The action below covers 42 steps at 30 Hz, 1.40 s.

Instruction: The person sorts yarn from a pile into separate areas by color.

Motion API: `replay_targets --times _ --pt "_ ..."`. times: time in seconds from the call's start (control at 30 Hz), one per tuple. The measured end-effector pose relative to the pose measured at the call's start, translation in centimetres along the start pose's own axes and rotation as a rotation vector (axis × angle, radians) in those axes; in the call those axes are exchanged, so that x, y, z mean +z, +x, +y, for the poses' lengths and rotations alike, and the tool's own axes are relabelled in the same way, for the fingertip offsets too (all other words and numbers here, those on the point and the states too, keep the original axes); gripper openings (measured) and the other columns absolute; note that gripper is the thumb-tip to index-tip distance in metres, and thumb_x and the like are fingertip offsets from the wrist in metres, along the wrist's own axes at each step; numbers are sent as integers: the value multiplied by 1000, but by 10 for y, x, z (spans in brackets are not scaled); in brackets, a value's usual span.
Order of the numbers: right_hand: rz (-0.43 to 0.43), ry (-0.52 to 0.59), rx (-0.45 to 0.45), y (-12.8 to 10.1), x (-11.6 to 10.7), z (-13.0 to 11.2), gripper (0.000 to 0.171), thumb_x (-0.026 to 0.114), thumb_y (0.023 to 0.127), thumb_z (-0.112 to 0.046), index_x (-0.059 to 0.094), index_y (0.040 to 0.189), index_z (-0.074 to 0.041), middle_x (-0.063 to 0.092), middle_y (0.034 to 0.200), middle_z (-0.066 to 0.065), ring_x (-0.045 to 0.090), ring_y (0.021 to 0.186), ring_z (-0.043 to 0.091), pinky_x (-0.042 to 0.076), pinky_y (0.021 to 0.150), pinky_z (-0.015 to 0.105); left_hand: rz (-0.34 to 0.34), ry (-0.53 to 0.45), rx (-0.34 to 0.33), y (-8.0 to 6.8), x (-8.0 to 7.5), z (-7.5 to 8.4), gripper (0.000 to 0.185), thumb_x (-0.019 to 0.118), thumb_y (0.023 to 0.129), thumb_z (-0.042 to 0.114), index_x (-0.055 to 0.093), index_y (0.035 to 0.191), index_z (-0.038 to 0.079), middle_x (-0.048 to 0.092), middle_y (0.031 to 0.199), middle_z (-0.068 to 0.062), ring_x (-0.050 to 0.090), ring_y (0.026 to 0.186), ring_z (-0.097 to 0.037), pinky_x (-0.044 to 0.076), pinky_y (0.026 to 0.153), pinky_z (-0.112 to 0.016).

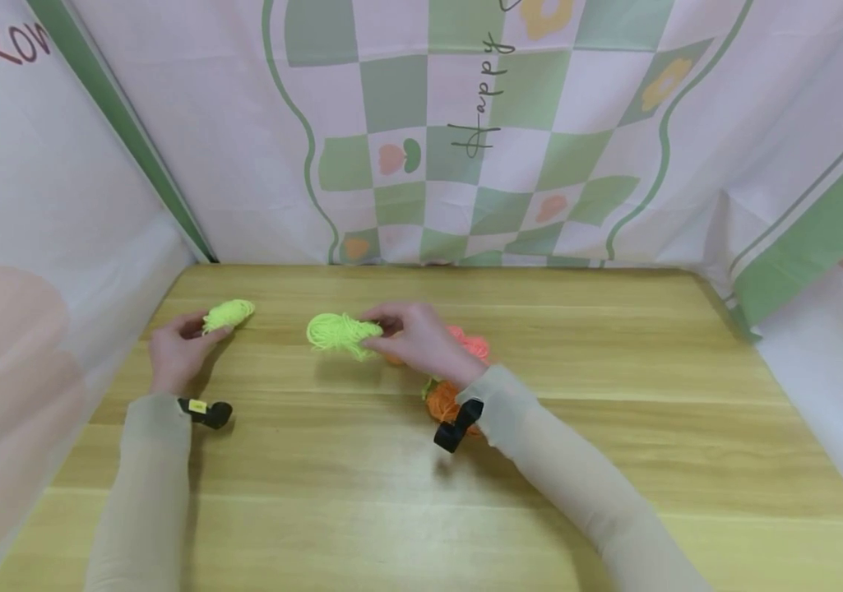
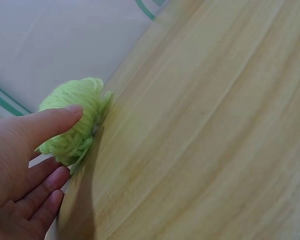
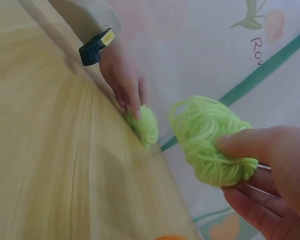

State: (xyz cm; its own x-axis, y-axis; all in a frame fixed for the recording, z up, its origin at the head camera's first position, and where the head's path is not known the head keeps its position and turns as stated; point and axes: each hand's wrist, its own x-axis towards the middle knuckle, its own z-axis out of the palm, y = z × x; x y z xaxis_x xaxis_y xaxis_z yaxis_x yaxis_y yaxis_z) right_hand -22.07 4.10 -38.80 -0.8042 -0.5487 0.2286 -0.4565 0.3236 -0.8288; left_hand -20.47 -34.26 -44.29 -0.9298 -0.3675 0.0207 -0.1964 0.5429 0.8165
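Observation:
A small lime-green yarn bundle (image 1: 230, 312) lies on the wooden table (image 1: 613, 411) at the far left. My left hand (image 1: 199, 330) is at it, thumb tip (image 2: 72, 111) resting on the yarn (image 2: 77, 125) and the other fingers straight beside it. My right hand (image 1: 389, 329) pinches a larger lime-green yarn bundle (image 1: 338, 333) between thumb and fingers and holds it just above the table's middle. In the right wrist view this bundle (image 3: 205, 135) hangs from the right hand (image 3: 240, 170), with the left hand (image 3: 125, 85) and small bundle (image 3: 147, 125) behind it.
An orange yarn bundle (image 1: 442, 399) and a coral-pink one (image 1: 471, 343) lie under my right wrist. A checked green and white cloth (image 1: 465, 148) closes off the back and both sides of the table.

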Motion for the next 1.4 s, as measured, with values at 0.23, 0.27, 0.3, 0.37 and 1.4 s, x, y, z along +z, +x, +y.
replay_targets --times 0.23,0.27,0.3,0.37,1.4 --pt "19 -16 -8 18 2 -9 30 82 89 -15 75 118 -8 73 104 0 68 87 11 57 78 24 5 -5 5 -1 0 1 68 79 91 39 56 141 -1 59 136 -25 57 118 -35 47 103 -47" --pt "25 -13 -9 21 2 -10 30 82 89 -15 75 118 -8 74 104 0 68 86 11 57 78 25 4 -5 5 -1 0 1 68 78 91 39 56 141 -1 59 136 -25 57 118 -36 47 103 -47" --pt "29 -17 -11 24 2 -11 31 82 89 -15 75 118 -8 74 104 0 68 86 10 57 78 24 3 -5 6 -1 0 1 68 78 91 39 56 141 -1 59 136 -25 57 119 -36 46 103 -48" --pt "36 -21 -13 29 2 -15 31 82 89 -16 75 118 -9 74 104 -1 68 86 10 57 78 24 1 -7 6 -1 0 1 68 78 91 39 56 142 -1 59 137 -25 57 119 -36 46 104 -48" --pt "44 -7 40 97 24 -33 30 84 88 -18 77 116 -11 72 106 -1 64 91 12 52 77 22 21 -10 -2 -1 1 2 66 79 90 37 58 141 0 60 135 -23 58 118 -34 47 102 -45"
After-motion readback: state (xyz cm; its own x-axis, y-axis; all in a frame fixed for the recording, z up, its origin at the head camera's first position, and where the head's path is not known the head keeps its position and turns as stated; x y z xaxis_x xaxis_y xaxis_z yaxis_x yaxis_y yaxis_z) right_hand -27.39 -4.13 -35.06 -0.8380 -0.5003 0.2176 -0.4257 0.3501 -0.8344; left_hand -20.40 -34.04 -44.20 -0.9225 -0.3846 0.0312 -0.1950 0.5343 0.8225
